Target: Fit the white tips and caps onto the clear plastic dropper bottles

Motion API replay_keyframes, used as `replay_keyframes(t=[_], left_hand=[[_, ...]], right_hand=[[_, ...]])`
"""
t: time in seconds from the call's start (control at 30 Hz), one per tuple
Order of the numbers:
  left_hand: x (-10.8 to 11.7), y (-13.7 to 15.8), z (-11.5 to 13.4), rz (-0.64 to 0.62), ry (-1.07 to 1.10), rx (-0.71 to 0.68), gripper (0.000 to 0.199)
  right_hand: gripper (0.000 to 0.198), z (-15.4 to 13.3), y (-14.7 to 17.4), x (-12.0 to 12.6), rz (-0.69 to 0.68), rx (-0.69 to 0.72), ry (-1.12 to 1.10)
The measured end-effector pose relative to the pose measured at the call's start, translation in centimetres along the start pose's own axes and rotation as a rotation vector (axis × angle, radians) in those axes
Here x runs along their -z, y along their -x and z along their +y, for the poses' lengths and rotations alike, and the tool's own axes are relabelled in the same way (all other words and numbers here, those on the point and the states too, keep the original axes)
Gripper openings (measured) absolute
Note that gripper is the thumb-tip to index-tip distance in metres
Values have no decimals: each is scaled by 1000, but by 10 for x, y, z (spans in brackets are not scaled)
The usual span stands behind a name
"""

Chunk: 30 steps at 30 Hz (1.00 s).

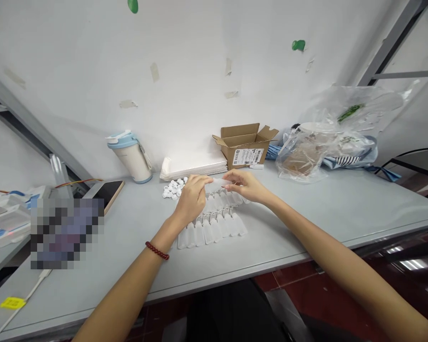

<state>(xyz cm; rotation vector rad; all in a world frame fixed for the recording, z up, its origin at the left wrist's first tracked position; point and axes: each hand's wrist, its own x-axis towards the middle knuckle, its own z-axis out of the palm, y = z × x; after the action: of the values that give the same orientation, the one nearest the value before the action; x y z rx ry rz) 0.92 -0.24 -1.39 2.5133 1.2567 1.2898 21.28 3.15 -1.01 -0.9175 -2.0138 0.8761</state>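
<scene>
A small translucent plastic bottle (219, 182) is held sideways between my two hands, above the table. My left hand (192, 195) pinches its left end, with the fingers bent and most of the grip hidden behind the back of the hand. The fingers of my right hand (245, 185) close around the right end. Below my hands, several more translucent bottles (214, 229) lie side by side in two rows, with thin white loops at their necks. A pile of small white caps (173, 189) lies just left of my left hand.
Behind the rows are a stack of white flat sheets (196, 170) and an open cardboard box (248, 154). A blue-lidded tumbler (131, 156) stands left of them, near a phone (109, 197). Plastic bags with a round container (306, 152) occupy the right. The wall (192, 109) bounds the table behind.
</scene>
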Motion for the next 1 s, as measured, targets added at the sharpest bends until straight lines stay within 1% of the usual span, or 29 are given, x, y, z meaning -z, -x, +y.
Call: replay_keyframes(t=[0.2,0.43,0.5,0.6,0.7,0.77,0.87,1.0], left_hand=[[-1,0,1,-3,6,21,36],[-6,2,-1,-35,32,34,34],[-6,2,0,-35,56,61,30],[-4,1,4,-37,117,134,25],[-2,0,6,-19,185,197,20],[-1,-1,5,0,229,210,16],[-2,-1,5,41,256,205,11],[-4,-1,10,90,237,197,11]], right_hand=[[18,5,-1,-3,31,6,12],[15,12,-2,-10,74,41,65],[15,11,-2,-11,90,30,38],[14,9,-1,-11,100,-11,-61],[19,6,0,-13,78,-39,-174],[22,3,2,-15,63,-38,-198],[22,0,4,-18,62,-8,-135],[21,-2,7,-22,87,91,85]])
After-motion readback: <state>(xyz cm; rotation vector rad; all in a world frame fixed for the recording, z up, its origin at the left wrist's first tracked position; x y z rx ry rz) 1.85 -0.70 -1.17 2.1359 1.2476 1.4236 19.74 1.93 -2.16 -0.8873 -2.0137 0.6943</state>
